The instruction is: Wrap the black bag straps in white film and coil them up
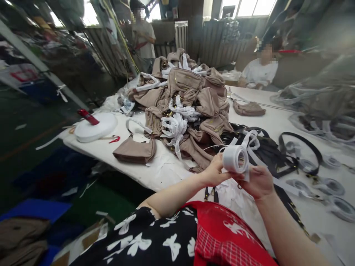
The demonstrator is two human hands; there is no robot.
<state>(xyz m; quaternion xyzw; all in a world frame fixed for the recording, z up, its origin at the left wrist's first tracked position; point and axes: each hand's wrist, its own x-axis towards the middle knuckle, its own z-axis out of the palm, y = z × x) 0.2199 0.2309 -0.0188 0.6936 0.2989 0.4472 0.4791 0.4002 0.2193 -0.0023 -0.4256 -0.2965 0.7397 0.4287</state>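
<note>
In front of my red apron, a coil of translucent white wrapping (232, 159) is held up over the table edge, with something dark and gold-coloured at its core. My left hand (216, 171) pinches the coil from its left side. From below and the right, the fingers of my right hand (259, 183) close on the same coil. A loose white strip (252, 142) stands just behind it. Black straps with gold clasps (211, 194) lie on the table below my hands.
A heap of brown bags (184, 83) with white-wrapped straps covers the table's middle. Black bags (266, 149) and several wrapped coils (342, 207) lie to the right. A white foam roll (97, 127) sits left, near red scissors (114, 139). Two people are beyond the table.
</note>
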